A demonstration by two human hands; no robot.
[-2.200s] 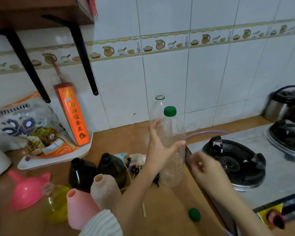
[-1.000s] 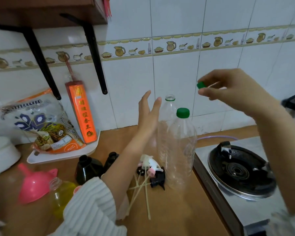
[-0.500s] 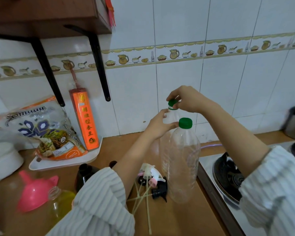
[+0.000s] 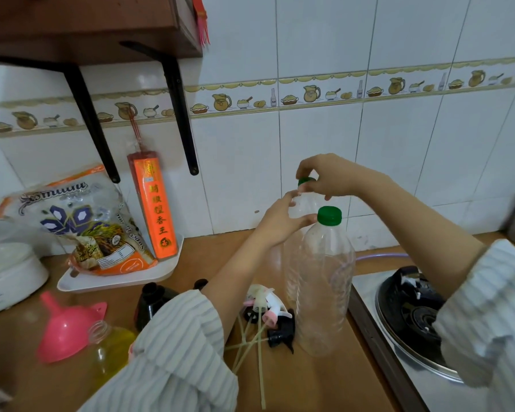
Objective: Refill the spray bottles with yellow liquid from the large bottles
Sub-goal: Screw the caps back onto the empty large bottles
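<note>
The right hand (image 4: 329,176) pinched a green cap (image 4: 306,181) with curled fingertips on the mouth of the rear clear bottle (image 4: 301,205), while the left hand (image 4: 280,221) gripped that bottle's neck, thumb and fingers wrapped around it. Just in front stood a 2nd clear bottle (image 4: 324,281), upright, empty-looking, wearing its own green cap (image 4: 329,215). Both stood on the wooden counter (image 4: 309,382) beside the gas stove (image 4: 411,310). At their base lay a heap of spray triggers (image 4: 268,310) with pale dip tubes. Nearer the left sat an uncapped small bottle of yellow liquid (image 4: 107,349), touching a pink funnel (image 4: 66,331), and 2 dark bottles (image 4: 152,301) behind the striped sleeve (image 4: 176,352). On a white tray (image 4: 116,282) leaned an orange incense pack (image 4: 155,209) printed with Chinese characters, including 香王, and a rice bag (image 4: 81,221) whose lettering was too distorted to read.
</note>
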